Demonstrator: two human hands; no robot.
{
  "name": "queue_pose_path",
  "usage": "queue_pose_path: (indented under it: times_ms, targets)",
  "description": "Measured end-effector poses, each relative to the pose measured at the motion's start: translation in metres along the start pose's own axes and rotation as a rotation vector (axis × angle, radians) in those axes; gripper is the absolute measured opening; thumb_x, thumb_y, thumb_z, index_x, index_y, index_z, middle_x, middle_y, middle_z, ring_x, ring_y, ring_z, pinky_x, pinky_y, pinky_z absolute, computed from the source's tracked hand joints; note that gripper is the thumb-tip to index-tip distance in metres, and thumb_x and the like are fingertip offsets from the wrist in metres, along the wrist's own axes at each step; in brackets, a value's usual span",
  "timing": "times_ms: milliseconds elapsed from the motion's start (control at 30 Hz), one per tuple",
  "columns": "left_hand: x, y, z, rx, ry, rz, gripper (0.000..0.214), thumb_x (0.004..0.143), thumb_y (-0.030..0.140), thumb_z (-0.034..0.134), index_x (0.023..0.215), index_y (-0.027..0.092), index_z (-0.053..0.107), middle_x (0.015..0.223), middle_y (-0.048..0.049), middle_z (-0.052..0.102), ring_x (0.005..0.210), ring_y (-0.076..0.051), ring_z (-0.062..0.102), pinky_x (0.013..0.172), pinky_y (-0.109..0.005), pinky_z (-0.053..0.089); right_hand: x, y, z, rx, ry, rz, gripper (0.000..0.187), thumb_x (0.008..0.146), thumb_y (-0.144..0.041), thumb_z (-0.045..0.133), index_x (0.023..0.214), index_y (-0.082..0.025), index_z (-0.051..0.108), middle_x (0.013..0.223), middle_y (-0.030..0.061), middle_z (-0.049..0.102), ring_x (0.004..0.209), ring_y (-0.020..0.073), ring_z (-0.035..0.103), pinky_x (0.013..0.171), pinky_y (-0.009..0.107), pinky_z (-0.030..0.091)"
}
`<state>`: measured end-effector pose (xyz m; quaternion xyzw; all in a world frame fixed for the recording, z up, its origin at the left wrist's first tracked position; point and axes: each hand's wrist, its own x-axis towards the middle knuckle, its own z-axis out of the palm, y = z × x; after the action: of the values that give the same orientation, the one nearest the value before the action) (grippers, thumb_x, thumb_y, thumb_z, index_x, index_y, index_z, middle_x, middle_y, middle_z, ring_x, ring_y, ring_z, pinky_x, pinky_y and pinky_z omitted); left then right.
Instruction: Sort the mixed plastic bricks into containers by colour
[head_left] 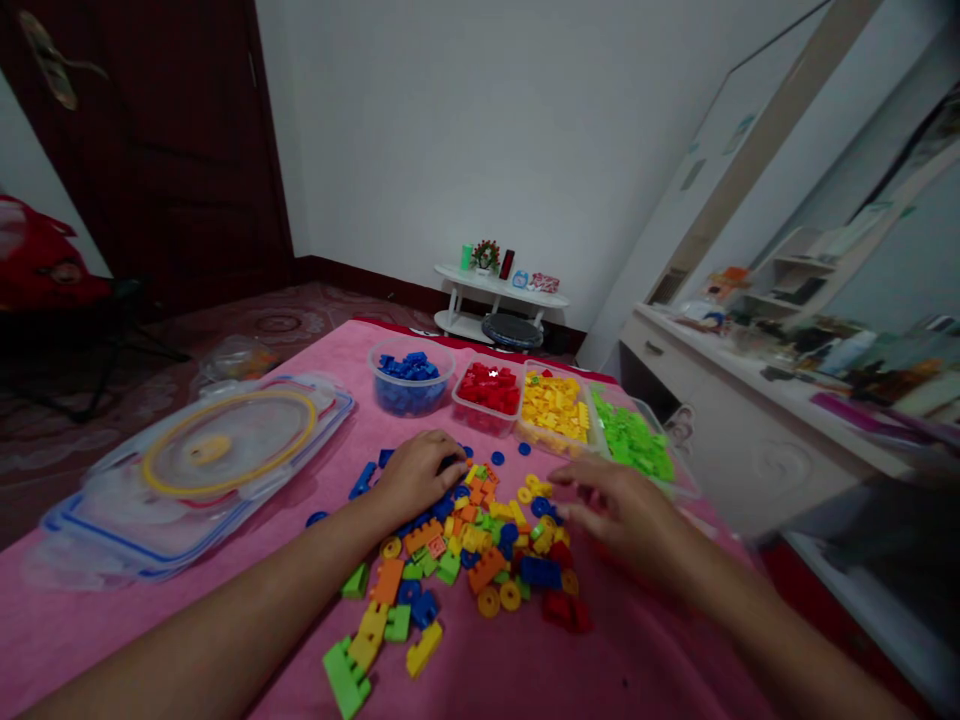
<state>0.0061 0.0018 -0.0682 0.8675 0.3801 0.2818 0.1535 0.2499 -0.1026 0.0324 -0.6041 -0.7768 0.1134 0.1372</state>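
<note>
A loose pile of small plastic bricks point(465, 560) in several colours lies on the pink cloth point(187, 630). My left hand point(416, 472) rests palm down on the pile's far left edge, fingers curled over blue pieces; what they grip is hidden. My right hand point(622, 505) hovers at the pile's right side, fingers stretched toward the yellow pieces, slightly blurred. Behind the pile stand a round tub of blue bricks point(410, 376), a box of red bricks point(489, 397), a box of yellow bricks point(556, 408) and a box of green bricks point(636, 440).
A stack of clear container lids point(202, 455) lies on the cloth at the left. A white dresser point(720, 400) with clutter stands right of the table. A low white shelf point(501, 290) is against the far wall, a dark door point(165, 150) at the left.
</note>
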Motion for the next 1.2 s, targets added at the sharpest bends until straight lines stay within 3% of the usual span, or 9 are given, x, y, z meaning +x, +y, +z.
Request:
queue_pose_path:
  times_ms: [100,200,367,433,533,700,800,967,1200]
  targets:
    - [0.0,-0.001,0.0,0.002,0.005,0.008,0.024,0.085,0.033,0.051,0.095,0.02,0.069,0.094,-0.0064,0.066,0.091,-0.019,0.058,0.085,-0.03,0.043,-0.034,-0.016,0.016,-0.063,-0.132,0.096,0.046,0.07,-0.028,0.066,0.116,-0.029,0.061,0.11,0.0048,0.064,0.095,0.0233,0.06,0.082,0.034,0.044]
    - [-0.001,-0.001,-0.001,0.0,0.003,0.014,0.026,0.086,0.033,0.05,0.097,0.02,0.069,0.094,-0.0066,0.066,0.091,-0.019,0.058,0.085,-0.031,0.043,-0.05,-0.03,0.037,-0.091,-0.216,0.144,0.062,0.067,-0.023,0.067,0.128,-0.03,0.052,0.121,0.0065,0.058,0.098,0.025,0.06,0.082,0.035,0.044]
    - [-0.002,0.0,-0.002,-0.013,0.009,0.012,0.024,0.085,0.032,0.051,0.095,0.02,0.07,0.095,-0.0062,0.067,0.092,-0.019,0.058,0.086,-0.03,0.043,-0.04,-0.033,0.065,-0.052,-0.141,0.112,0.044,0.076,-0.017,0.056,0.119,-0.026,0.058,0.117,0.007,0.06,0.1,0.0218,0.059,0.083,0.031,0.043]
    - [-0.002,0.001,-0.002,-0.021,0.007,0.009,0.022,0.085,0.03,0.053,0.094,0.02,0.07,0.095,-0.0057,0.067,0.093,-0.019,0.058,0.086,-0.029,0.043,-0.028,-0.034,0.06,-0.035,-0.101,0.077,0.036,0.079,-0.022,0.056,0.115,-0.024,0.06,0.116,0.007,0.062,0.106,0.0223,0.057,0.088,0.031,0.04]
    - [-0.002,0.001,-0.001,-0.032,0.012,0.004,0.019,0.083,0.028,0.055,0.092,0.019,0.069,0.095,-0.0051,0.067,0.092,-0.019,0.058,0.086,-0.029,0.043,-0.006,-0.04,0.033,-0.089,-0.076,0.039,0.032,0.077,-0.027,0.058,0.109,-0.024,0.062,0.109,0.0049,0.065,0.099,0.0221,0.059,0.082,0.03,0.04]
    - [-0.002,0.0,0.0,-0.017,0.005,0.003,0.018,0.083,0.027,0.055,0.091,0.019,0.069,0.094,-0.0055,0.067,0.091,-0.018,0.058,0.084,-0.028,0.043,0.025,-0.041,-0.003,-0.359,0.079,0.209,0.025,0.076,-0.031,0.057,0.099,-0.023,0.063,0.096,0.0074,0.069,0.087,0.0255,0.062,0.064,0.029,0.037]
    - [-0.002,-0.001,0.001,-0.01,0.002,0.009,0.019,0.083,0.027,0.054,0.092,0.019,0.069,0.094,-0.0054,0.067,0.091,-0.018,0.058,0.084,-0.029,0.043,0.032,-0.029,0.003,-0.459,0.03,0.315,0.025,0.075,-0.029,0.056,0.098,-0.021,0.063,0.095,0.0109,0.069,0.087,0.0274,0.063,0.061,0.03,0.035]
    - [-0.003,0.0,0.0,-0.018,0.004,0.001,0.019,0.083,0.029,0.055,0.092,0.019,0.069,0.094,-0.0058,0.067,0.091,-0.019,0.058,0.085,-0.029,0.043,0.028,-0.017,0.033,-0.494,-0.122,0.283,0.022,0.073,-0.024,0.058,0.093,-0.017,0.065,0.101,0.0136,0.067,0.094,0.0281,0.062,0.066,0.031,0.038]
    - [-0.003,0.01,-0.006,-0.131,0.075,0.045,0.023,0.086,0.032,0.051,0.097,0.018,0.067,0.097,-0.0072,0.064,0.094,-0.019,0.057,0.087,-0.03,0.042,0.03,-0.018,0.047,-0.417,-0.033,0.223,0.019,0.075,-0.025,0.058,0.092,-0.018,0.063,0.094,0.0116,0.068,0.088,0.0252,0.062,0.066,0.029,0.036]
